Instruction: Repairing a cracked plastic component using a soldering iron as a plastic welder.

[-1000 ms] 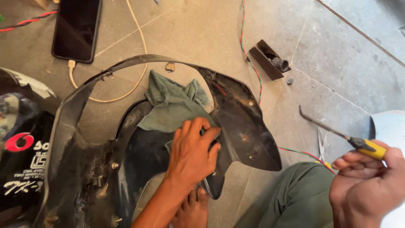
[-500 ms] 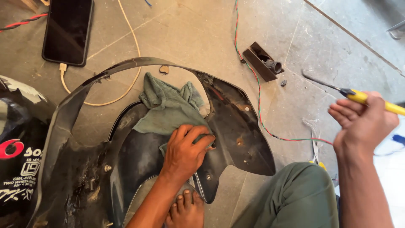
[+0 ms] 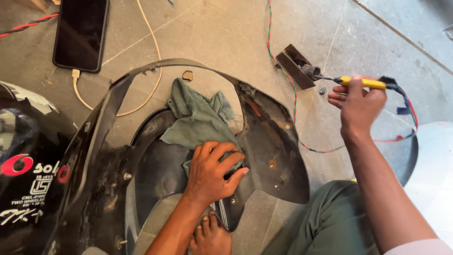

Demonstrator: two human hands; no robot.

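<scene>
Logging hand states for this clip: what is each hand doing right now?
Left hand: open, palm pressing the green cloth.
Right hand: closed on the yellow-handled tool.

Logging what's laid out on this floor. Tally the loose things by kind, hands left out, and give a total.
Yellow-handled tool, held in the right hand: 1
Green cloth, under the left hand: 1
Black plastic panel: 1
Phone: 1
Black helmet: 1
Dark metal holder: 1
Total: 6
</scene>
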